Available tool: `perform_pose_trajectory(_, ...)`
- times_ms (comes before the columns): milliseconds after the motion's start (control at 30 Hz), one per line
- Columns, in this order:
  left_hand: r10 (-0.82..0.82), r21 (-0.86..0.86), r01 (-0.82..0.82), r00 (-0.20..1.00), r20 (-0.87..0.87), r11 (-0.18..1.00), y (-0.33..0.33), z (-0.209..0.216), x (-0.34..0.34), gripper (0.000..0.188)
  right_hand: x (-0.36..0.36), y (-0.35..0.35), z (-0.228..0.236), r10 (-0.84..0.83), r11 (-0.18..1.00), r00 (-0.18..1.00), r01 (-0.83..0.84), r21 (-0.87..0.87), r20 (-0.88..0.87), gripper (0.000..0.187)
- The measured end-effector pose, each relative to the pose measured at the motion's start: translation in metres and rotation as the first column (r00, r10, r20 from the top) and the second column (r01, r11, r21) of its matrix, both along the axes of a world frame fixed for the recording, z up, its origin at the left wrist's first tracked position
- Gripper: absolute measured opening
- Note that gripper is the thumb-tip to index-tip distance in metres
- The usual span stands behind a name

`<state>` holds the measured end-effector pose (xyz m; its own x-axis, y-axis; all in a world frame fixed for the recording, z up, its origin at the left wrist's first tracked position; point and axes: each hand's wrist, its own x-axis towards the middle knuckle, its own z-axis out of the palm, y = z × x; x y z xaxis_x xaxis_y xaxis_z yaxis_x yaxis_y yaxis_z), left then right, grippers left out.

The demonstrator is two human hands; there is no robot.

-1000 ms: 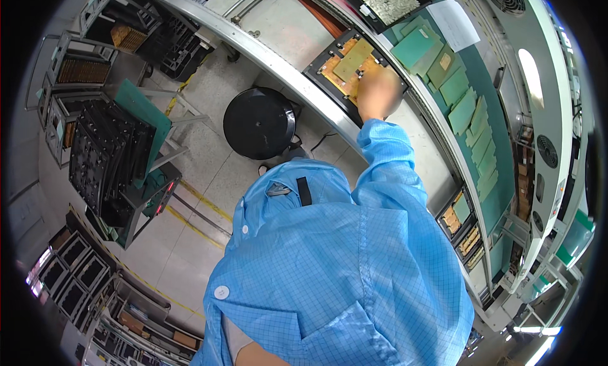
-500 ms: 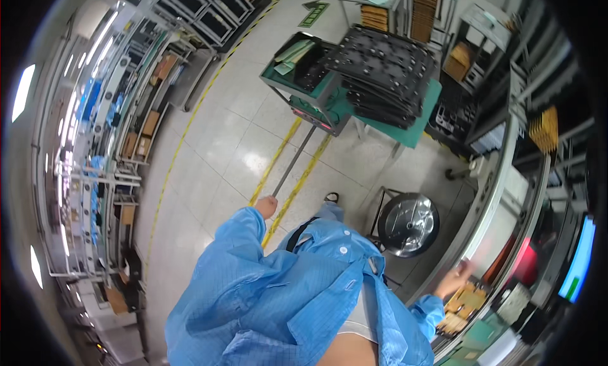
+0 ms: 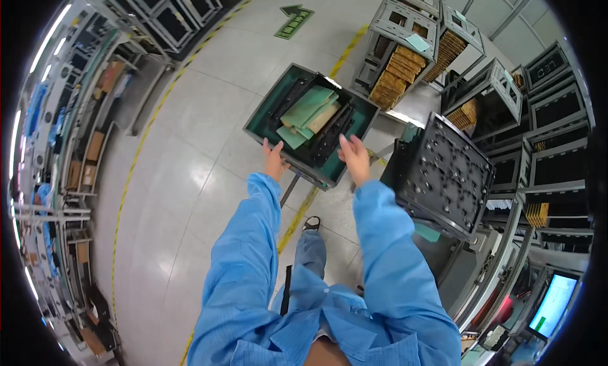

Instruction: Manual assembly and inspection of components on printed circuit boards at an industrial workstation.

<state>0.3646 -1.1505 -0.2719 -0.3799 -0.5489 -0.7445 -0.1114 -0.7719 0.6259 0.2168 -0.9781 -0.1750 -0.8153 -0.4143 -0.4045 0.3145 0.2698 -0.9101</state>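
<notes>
Just beyond the left hand point(image 3: 275, 161) lie green boards point(image 3: 308, 114).

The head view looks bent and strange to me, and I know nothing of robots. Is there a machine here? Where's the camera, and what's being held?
There's no robot here: the hands are a person's own, in blue sleeves. The camera sits on their head and looks down, and its wide fisheye lens bends straight edges near the rim.

Ahead stands a dark bin with a green inside. In it, green sheets lie among black trays. The left hand is at the near rim, the right hand by the bin's right side. Their fingers are spread and neither plainly holds anything; whether they touch the bin is hard to tell.

To the right is a black stack, with metal racks beyond.
</notes>
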Motion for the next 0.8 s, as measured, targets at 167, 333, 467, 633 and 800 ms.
perform_pose_trajectory(167,0.030,0.140,0.009,0.963,-0.270,0.990,-0.084,-0.042,0.003,0.065,-0.028,-0.126,-0.064,0.147,0.883,0.949,0.001,0.469,-0.280,0.074)
perform_pose_trajectory(333,-0.007,0.086,0.036,0.950,-0.312,0.996,-0.078,-0.016,0.009,0.042,-0.024,-0.129,-0.043,0.189,0.823,0.938,0.011,0.569,-0.292,0.056)
perform_pose_trajectory(467,0.064,0.198,0.023,0.905,-0.420,0.980,-0.044,0.017,0.064,0.045,0.018,-0.074,0.013,0.172,0.816,0.886,0.115,0.566,-0.430,0.044)
perform_pose_trajectory(633,-0.264,0.006,0.322,0.787,-0.558,0.947,0.002,0.144,0.171,0.055,0.080,0.008,0.103,0.212,0.947,0.950,-0.141,0.289,-0.229,0.049)
perform_pose_trajectory(800,-0.718,0.060,0.760,0.634,-0.288,0.647,0.070,0.198,0.171,0.075,0.109,0.152,0.186,0.130,0.957,0.957,-0.054,0.283,-0.259,0.047)
